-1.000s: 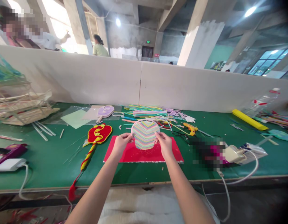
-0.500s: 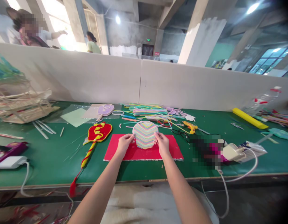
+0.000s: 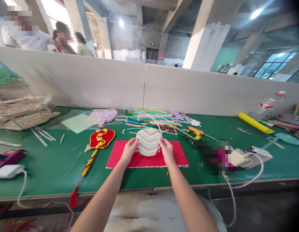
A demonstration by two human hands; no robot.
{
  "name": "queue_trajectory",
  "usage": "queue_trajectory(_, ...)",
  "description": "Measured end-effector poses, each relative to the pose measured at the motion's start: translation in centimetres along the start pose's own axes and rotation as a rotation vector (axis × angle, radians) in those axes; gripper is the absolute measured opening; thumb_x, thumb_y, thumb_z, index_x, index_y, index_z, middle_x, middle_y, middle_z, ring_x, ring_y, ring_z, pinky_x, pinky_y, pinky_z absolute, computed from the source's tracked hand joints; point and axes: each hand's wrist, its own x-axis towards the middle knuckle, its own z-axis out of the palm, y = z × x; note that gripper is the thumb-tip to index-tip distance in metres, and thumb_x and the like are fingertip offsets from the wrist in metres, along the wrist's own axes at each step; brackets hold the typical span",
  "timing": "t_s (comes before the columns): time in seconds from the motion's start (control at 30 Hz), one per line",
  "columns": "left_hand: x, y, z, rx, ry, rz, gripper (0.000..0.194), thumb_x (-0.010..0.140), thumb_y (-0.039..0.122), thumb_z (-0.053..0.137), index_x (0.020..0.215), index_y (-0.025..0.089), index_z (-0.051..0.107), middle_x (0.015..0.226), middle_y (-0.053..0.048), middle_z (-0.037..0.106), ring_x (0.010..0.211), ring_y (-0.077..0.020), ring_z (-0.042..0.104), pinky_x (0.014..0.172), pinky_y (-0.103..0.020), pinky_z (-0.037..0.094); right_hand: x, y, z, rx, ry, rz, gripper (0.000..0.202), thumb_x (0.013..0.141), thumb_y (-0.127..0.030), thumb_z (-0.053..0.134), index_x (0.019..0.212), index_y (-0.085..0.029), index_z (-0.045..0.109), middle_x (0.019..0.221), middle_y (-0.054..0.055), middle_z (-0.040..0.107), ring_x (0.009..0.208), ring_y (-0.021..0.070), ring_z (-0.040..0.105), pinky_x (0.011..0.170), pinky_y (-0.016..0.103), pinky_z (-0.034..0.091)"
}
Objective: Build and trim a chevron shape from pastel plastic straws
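Between my hands is a rounded panel point(image 3: 148, 141) of pastel zigzag stripes, which looks like a fan face made of pipe cleaners. My left hand point(image 3: 130, 149) pinches its left edge, fingers closed. At the opposite edge my right hand point(image 3: 166, 149) grips it the same way. A pale pipe cleaner point(image 3: 158, 123) sticks up from the panel's upper right, curving away from the rim. Under the panel lies a red board point(image 3: 120, 154). To its left rests a red and yellow fan point(image 3: 106, 138) with a twisted handle and red tassel.
Pastel pipe cleaners point(image 3: 149, 115) lie in a heap behind the board, with a purple fan shape point(image 3: 108, 115) to the left. A yellow glue gun point(image 3: 195, 132), cables and a white plug point(image 3: 240, 157) are at right. A low partition point(image 3: 103, 83) runs behind; people stand beyond it.
The pale pipe cleaner now stands out from the panel's upper right, where earlier the rim looked smooth. Both hands still hold the panel. Another person has appeared beyond the partition at left.
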Motion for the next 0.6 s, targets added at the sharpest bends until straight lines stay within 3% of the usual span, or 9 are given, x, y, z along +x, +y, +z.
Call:
queue_trajectory(0.2,-0.40,0.34,0.20,-0.008,-0.068,-0.018,0.050,0.059,0.048,0.076,0.095,0.015,0.064,0.078,-0.005,0.072,0.071,-0.0211,0.068,0.062,-0.030,0.055,-0.10,0.13,0.02,-0.048,-0.032,0.000,0.036,0.072,-0.054,0.062,0.069,-0.019,0.059,0.047,-0.005,0.049,0.039,0.0106,0.047,0.040,0.022,0.037)
queue_trajectory(0.47,-0.01,-0.24,-0.20,-0.031,-0.049,0.001,0.049,0.063,0.048,0.074,0.096,0.014,0.062,0.082,-0.007,0.073,0.071,-0.0233,0.069,0.058,-0.031,0.055,0.08,0.64,-0.28,-0.127,0.022,-0.054,0.043,0.077,-0.057,0.054,0.055,-0.019,0.054,0.042,-0.005,0.044,0.040,0.0099,0.044,0.043,0.022,0.036)
queue_trajectory(0.53,-0.03,-0.25,-0.25,-0.035,-0.048,0.006,0.050,0.063,0.048,0.074,0.098,0.014,0.062,0.084,-0.008,0.073,0.072,-0.0237,0.069,0.058,-0.031,0.055,0.10,0.55,-0.17,-0.135,0.025,-0.050,0.042,0.078,-0.057,0.052,0.064,-0.019,0.059,0.042,-0.005,0.046,0.038,0.0101,0.043,0.040,0.022,0.035)
queue_trajectory(0.6,-0.04,-0.26,-0.30,-0.041,-0.050,0.016,0.050,0.063,0.047,0.074,0.099,0.015,0.062,0.086,-0.007,0.073,0.074,-0.0241,0.069,0.061,-0.033,0.056,0.09,0.39,-0.04,-0.142,0.023,-0.042,0.041,0.079,-0.057,0.051,0.084,-0.019,0.066,0.046,-0.004,0.052,0.038,0.0109,0.044,0.038,0.022,0.036)
